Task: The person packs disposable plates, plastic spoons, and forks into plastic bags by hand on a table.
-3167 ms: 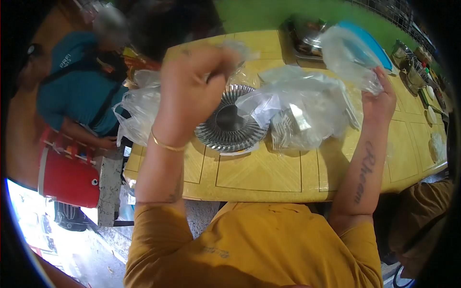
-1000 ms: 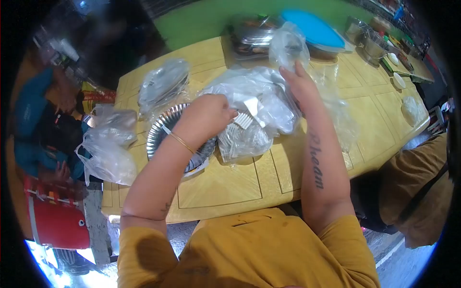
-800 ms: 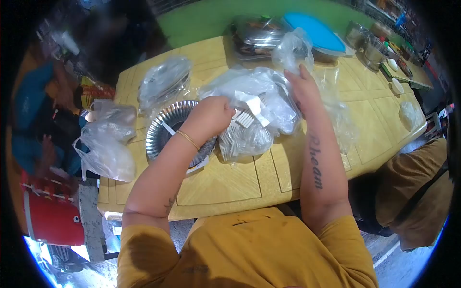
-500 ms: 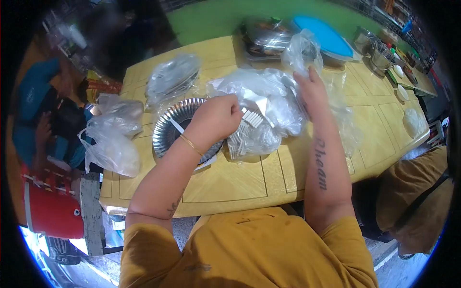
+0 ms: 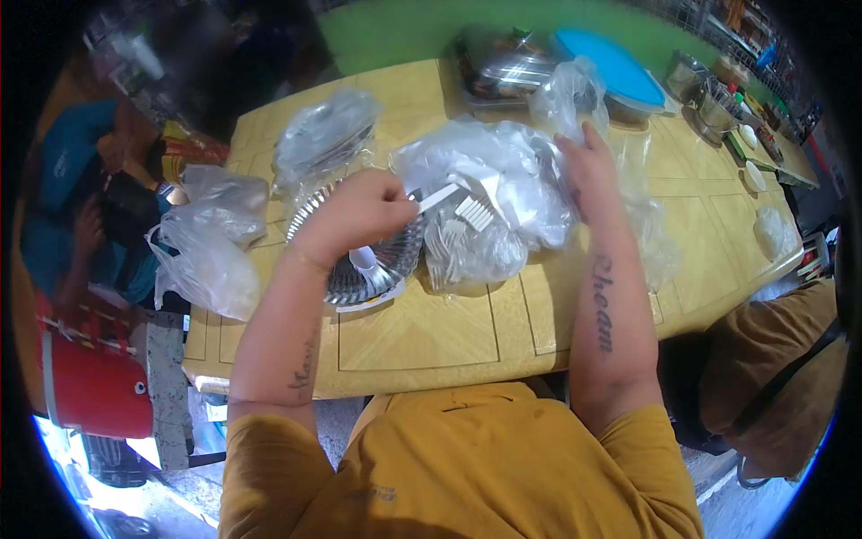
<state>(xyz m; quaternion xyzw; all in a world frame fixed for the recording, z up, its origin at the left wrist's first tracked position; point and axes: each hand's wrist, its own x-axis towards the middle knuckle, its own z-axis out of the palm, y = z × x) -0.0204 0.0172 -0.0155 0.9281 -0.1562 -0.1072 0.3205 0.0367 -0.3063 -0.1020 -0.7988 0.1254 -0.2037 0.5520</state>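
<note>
My left hand (image 5: pixel 373 211) is closed on a white plastic utensil (image 5: pixel 437 198) above a stack of silver foil-look plates (image 5: pixel 395 269); I cannot make out the utensil's head. A white plastic spoon (image 5: pixel 364 259) lies on the top plate, partly hidden by my left wrist. To the right, a clear plastic bag (image 5: pixel 530 166) has its side gripped by my right hand (image 5: pixel 588 171), whose fingertips are partly hidden. Several white plastic forks (image 5: pixel 471 216) bunch together in wrapping at the bag's near side.
A wrapped pack (image 5: pixel 325 135) lies behind the plates, and knotted bags (image 5: pixel 211 269) sit at the left edge. At the back stand a clear-lidded food container (image 5: pixel 507 67) and a blue-lidded tub (image 5: pixel 611 67). People are at the far left (image 5: pixel 76 198) and right (image 5: pixel 777 368).
My left hand has moved left and slightly up, with a white plastic utensil now showing in its fingers. My right hand stays at the bag. More of the spoon on the plate shows.
</note>
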